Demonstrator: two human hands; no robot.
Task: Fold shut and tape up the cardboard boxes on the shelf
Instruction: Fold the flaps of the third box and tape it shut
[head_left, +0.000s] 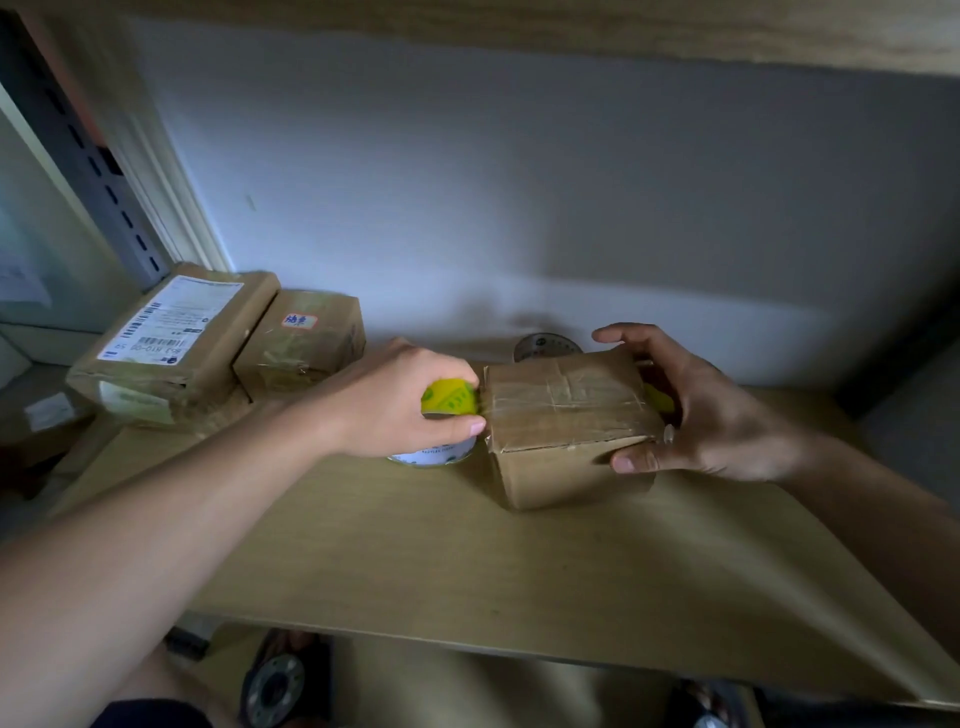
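A small brown cardboard box (566, 415) stands closed on the wooden shelf (467, 561), with clear tape strips crossing its top. My left hand (400, 400) grips a yellow-cored tape roll (449, 399) pressed against the box's left edge, and clear tape runs from the roll onto the box top. My right hand (696, 410) holds the box at its right side, fingers over the far top corner and thumb on the front face. Something yellow (658, 399) shows behind the box by my right palm.
Two taped cardboard parcels lie at the back left: one with a white shipping label (171, 343), one with a small orange sticker (306, 343). A white round container (434, 454) sits under my left hand. Another tape roll (545, 347) stands behind the box against the wall.
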